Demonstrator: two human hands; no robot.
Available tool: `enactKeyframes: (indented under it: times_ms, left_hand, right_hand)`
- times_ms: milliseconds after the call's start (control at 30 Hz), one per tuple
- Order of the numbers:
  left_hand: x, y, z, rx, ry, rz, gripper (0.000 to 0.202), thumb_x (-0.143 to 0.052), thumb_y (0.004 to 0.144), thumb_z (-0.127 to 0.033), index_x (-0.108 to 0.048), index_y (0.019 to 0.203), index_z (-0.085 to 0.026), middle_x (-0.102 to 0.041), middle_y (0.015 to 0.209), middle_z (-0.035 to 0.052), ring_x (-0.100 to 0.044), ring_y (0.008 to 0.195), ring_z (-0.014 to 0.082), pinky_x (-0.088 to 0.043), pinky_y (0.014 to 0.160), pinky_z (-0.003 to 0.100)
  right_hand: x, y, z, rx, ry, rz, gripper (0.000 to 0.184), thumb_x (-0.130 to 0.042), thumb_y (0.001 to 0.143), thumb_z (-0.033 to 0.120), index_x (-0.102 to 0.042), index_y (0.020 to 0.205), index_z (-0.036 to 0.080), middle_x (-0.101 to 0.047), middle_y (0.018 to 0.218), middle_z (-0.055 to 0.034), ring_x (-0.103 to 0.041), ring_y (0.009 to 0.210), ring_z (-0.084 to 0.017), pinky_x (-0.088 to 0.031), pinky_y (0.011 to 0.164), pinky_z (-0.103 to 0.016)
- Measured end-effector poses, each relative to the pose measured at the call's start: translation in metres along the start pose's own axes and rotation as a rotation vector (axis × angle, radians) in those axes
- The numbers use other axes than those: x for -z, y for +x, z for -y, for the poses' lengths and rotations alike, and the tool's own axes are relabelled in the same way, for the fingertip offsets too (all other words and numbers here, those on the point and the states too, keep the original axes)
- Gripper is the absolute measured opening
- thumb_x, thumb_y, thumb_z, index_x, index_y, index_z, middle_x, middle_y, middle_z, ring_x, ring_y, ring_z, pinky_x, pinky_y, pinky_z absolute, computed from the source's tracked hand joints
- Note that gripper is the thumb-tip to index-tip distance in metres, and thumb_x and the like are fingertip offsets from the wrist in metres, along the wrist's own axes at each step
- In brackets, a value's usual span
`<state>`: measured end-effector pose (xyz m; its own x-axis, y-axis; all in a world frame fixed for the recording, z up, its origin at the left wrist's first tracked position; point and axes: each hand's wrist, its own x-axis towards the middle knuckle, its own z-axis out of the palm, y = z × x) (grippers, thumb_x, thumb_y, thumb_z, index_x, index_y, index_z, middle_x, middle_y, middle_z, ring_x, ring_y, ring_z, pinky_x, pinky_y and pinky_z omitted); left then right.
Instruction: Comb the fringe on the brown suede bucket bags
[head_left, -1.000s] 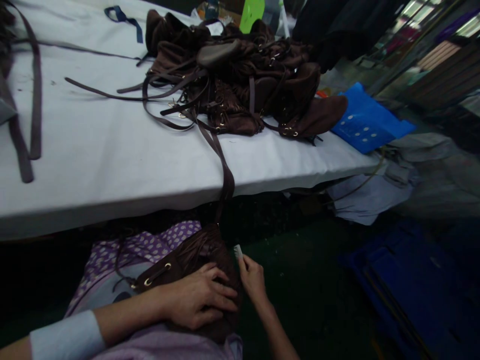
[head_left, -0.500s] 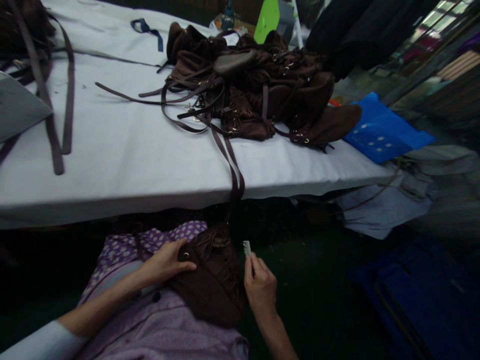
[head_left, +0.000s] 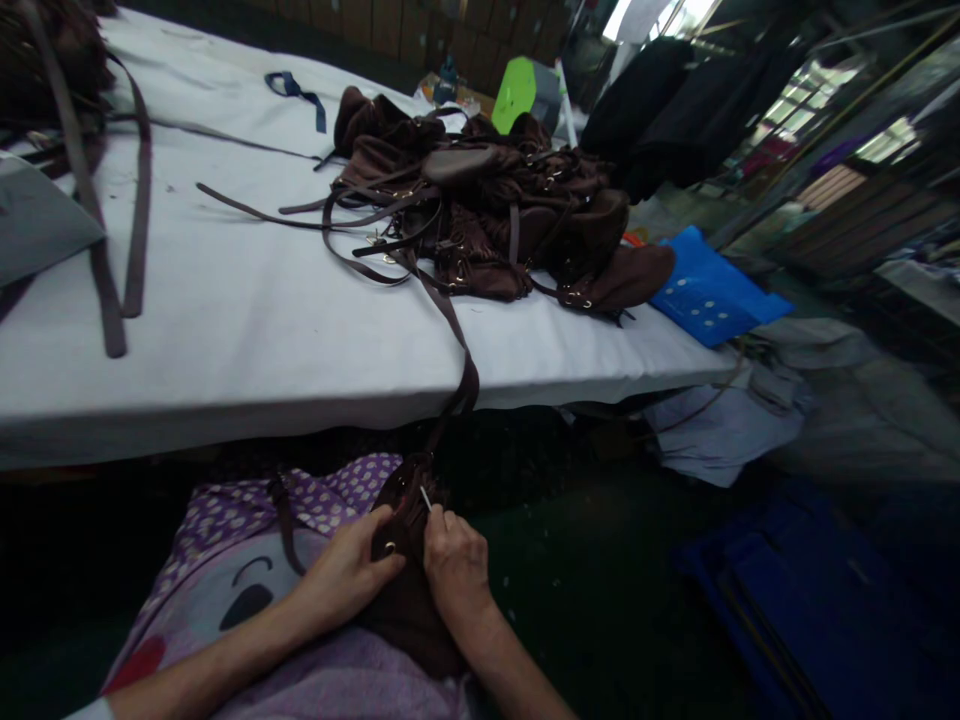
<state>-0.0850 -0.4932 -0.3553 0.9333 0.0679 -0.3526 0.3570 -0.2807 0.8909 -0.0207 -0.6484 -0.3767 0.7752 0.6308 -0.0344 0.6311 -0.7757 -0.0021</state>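
A dark brown fringed bag (head_left: 405,612) rests on my lap, over a purple patterned apron (head_left: 322,500). My left hand (head_left: 349,572) grips its near left side, the thumb lying beside a metal eyelet. In my right hand (head_left: 459,562) is a small white comb (head_left: 426,497), seen almost edge-on at the fringe near the bag's top. Whether its teeth are in the fringe I cannot tell. The bag's strap (head_left: 466,385) runs up over the table edge.
On the white-covered table (head_left: 240,330) ahead lies a heap of similar brown bags (head_left: 487,250) with loose straps. A blue bag (head_left: 716,300) hangs near its right end. Further straps (head_left: 139,220) and a grey panel (head_left: 45,220) are at the left.
My right hand has brought the comb leftward from beside the bag onto its fringe. The bag is turned and tilted somewhat, with my left hand still on it. The head view has shifted slightly.
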Motion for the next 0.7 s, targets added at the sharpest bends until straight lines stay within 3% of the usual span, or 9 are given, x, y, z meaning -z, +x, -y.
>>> enactKeyframes:
  times_ms: [167, 300, 400, 467, 567, 700]
  left_hand:
    - [-0.005, -0.003, -0.013, -0.055, 0.192, 0.074, 0.024, -0.049, 0.078, -0.017, -0.053, 0.101, -0.022, -0.069, 0.096, 0.0059, -0.065, 0.091, 0.0246, -0.047, 0.074, 0.031]
    - [-0.009, -0.009, -0.028, -0.114, 0.554, 0.152, 0.024, -0.046, 0.079, -0.014, -0.05, 0.101, -0.022, -0.069, 0.09, 0.0088, -0.067, 0.085, 0.0285, -0.046, 0.067, 0.033]
    - [-0.01, -0.012, -0.036, -0.192, 0.695, 0.186, 0.023, -0.041, 0.081, -0.013, -0.049, 0.1, -0.021, -0.069, 0.087, 0.011, -0.068, 0.081, 0.0305, -0.047, 0.066, 0.036]
    - [-0.01, -0.014, -0.039, -0.214, 0.722, 0.188, 0.023, -0.039, 0.082, -0.012, -0.049, 0.1, -0.02, -0.069, 0.085, 0.0118, -0.068, 0.079, 0.0312, -0.047, 0.064, 0.037]
    - [-0.008, -0.018, -0.041, -0.218, 0.719, 0.172, 0.023, -0.04, 0.082, -0.013, -0.049, 0.101, -0.021, -0.069, 0.086, 0.0109, -0.068, 0.078, 0.0299, -0.046, 0.064, 0.035]
    - [0.001, -0.025, -0.042, -0.218, 0.604, 0.119, 0.019, -0.043, 0.082, -0.016, -0.051, 0.098, -0.023, -0.069, 0.084, 0.0075, -0.067, 0.08, 0.0278, -0.043, 0.063, 0.032]
  right_hand:
    - [0.024, 0.013, -0.004, -0.097, -0.015, 0.133, 0.02, -0.043, 0.088, 0.007, -0.06, 0.092, 0.016, -0.066, 0.08, -0.0087, -0.065, 0.073, -0.02, -0.045, 0.062, -0.027]
    - [0.053, 0.022, -0.017, -0.061, 0.024, 0.316, 0.023, -0.043, 0.091, 0.017, -0.065, 0.085, 0.016, -0.069, 0.076, -0.0107, -0.067, 0.069, -0.022, -0.043, 0.06, -0.028]
    - [0.067, 0.02, -0.025, -0.013, 0.038, 0.334, 0.023, -0.048, 0.087, 0.02, -0.067, 0.076, 0.017, -0.07, 0.07, -0.0096, -0.067, 0.067, -0.022, -0.042, 0.059, -0.027]
    - [0.069, 0.017, -0.028, -0.005, 0.062, 0.345, 0.024, -0.048, 0.087, 0.022, -0.068, 0.073, 0.019, -0.07, 0.069, -0.0087, -0.068, 0.066, -0.021, -0.042, 0.058, -0.026]
    - [0.062, 0.016, -0.041, -0.121, 0.051, 0.35, 0.024, -0.048, 0.087, 0.02, -0.068, 0.075, 0.018, -0.07, 0.073, -0.0117, -0.068, 0.072, -0.024, -0.043, 0.062, -0.028]
    - [0.052, 0.013, -0.088, -0.313, -0.001, 0.313, 0.02, -0.049, 0.085, 0.012, -0.067, 0.077, 0.011, -0.069, 0.079, -0.0206, -0.068, 0.077, -0.029, -0.043, 0.066, -0.034]
